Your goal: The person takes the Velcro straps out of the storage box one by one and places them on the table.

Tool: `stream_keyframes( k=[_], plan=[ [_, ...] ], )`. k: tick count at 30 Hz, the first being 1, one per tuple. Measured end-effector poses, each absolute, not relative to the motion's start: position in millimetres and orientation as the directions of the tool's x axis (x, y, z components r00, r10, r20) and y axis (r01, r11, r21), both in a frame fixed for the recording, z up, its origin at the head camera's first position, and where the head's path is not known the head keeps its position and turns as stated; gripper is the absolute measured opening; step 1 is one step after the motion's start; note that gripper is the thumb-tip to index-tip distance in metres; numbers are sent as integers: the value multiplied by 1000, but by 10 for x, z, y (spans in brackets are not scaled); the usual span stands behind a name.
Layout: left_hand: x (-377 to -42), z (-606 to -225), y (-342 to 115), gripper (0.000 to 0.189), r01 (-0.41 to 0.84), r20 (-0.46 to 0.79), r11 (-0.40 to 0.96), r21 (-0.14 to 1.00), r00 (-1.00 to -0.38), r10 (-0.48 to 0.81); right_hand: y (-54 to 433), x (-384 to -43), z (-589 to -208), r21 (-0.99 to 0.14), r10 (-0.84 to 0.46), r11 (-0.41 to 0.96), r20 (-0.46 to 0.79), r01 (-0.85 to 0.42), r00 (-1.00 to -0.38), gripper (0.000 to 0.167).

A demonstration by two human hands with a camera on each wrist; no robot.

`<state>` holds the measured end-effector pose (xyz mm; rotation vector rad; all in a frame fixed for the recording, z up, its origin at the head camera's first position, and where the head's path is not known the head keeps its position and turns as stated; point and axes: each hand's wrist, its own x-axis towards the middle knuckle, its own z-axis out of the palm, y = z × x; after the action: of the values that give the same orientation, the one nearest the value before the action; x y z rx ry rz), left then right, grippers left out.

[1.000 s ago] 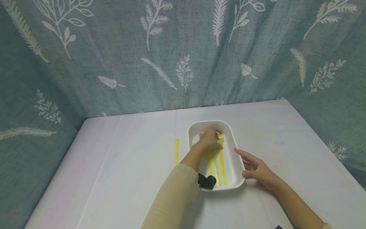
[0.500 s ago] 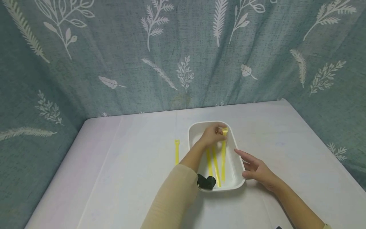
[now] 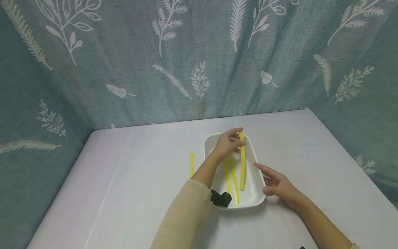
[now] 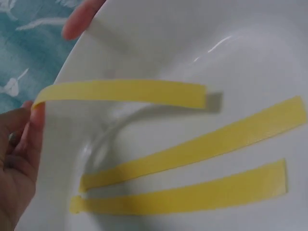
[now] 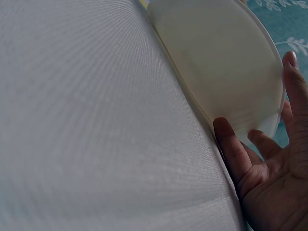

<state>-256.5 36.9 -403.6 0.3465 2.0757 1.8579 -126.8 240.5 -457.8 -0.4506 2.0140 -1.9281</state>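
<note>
My left hand [image 3: 228,143] pinches a yellow flat strap [image 3: 242,166] near its slotted head, above the far end of a white tray [image 3: 254,185]. In the left wrist view the held strap [image 4: 130,90] arches from the fingers, its free end hanging over the tray floor. Two more yellow straps [image 3: 234,178] lie side by side in the tray, their far ends partly behind the left hand in the head view. My right hand [image 3: 278,186] rests against the tray's right side with loosely bent fingers; the right wrist view shows the fingertips at the tray's outer wall [image 5: 216,62].
Left of the tray another yellow strap [image 3: 191,166] lies on the white tablecloth [image 3: 140,193], partly hidden by the left arm. A black wrist camera [image 3: 221,199] on that arm covers the tray's near left corner. A teal leaf-patterned curtain [image 3: 130,69] stands behind the table.
My left hand has taken the rightmost strap by its head and lifted it up and away toward the tray's far edge. The right hand stays at the tray's side.
</note>
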Motion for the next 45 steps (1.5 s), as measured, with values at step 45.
stream_keyframes(
  k=[45],
  plan=[
    [-2577,-3556,-320,48,-12,5,-44,999,-933,361,2433,-1264,-4600,-999,-481,-29,54,-45,-875,74]
  ],
)
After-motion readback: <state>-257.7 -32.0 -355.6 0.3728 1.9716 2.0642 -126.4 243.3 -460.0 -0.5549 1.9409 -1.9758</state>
